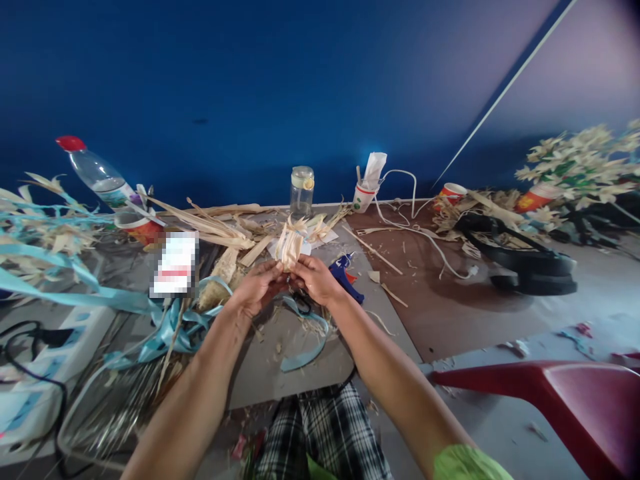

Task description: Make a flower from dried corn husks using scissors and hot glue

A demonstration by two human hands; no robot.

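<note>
Between my two hands stands a bundle of pale dried husk strips [290,245], upright, its frayed tips pointing away from me. My left hand [260,285] pinches its lower left edge. From the other side my right hand [315,277] has its fingers closed on the same bundle's base. Just right of my right hand lies a blue glue gun [345,275]. A light blue ribbon [313,353] curls on the grey board [370,347] below my hands. Something dark, partly hidden, sits under my fingers.
Loose husks [215,227] and a clear jar [301,193] are behind my hands. Left are a phone [175,263], a bottle [97,175] and a power strip [55,360]. Right are a paper cup [364,197], a white cable [440,247], a black strapped object [530,267] and a red chair [575,400].
</note>
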